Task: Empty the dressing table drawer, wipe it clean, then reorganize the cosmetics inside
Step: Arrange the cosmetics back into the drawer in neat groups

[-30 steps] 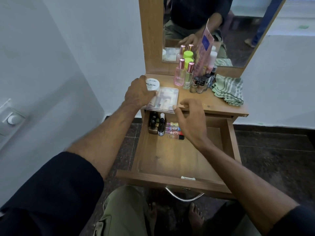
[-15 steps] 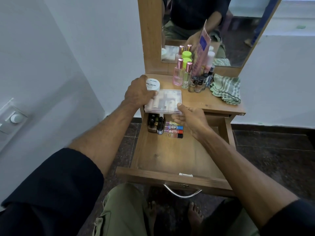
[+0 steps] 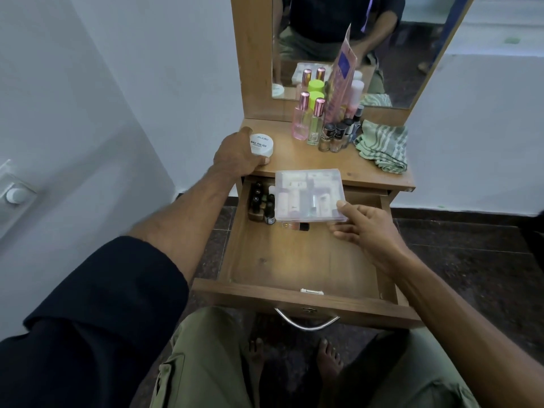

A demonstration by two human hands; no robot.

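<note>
the right hand (image 3: 363,228) pinches the near right corner of a clear box (image 3: 309,195), thumb on the lid and fingers beneath, and holds it in the air over the back of the open drawer (image 3: 297,260), its far edge over the desk's (image 3: 332,166) front edge. small cosmetics show through the box. the left hand (image 3: 238,156) is curled round a white jar (image 3: 261,144) marked nail polish, which stands on the left front of the desk. in the drawer's back left corner stand a few dark bottles (image 3: 260,203), and just beside them some tubes (image 3: 295,225) lie partly under the box. the rest of the drawer floor is bare wood. at the back of the desk, against the mirror (image 3: 412,54), stand two pink-capped bottles (image 3: 307,120), green-capped containers, a pink packet (image 3: 341,81) and a cluster of small nail polish bottles (image 3: 335,136). a green striped cloth (image 3: 382,145) lies bunched on the right of the desk.
</note>
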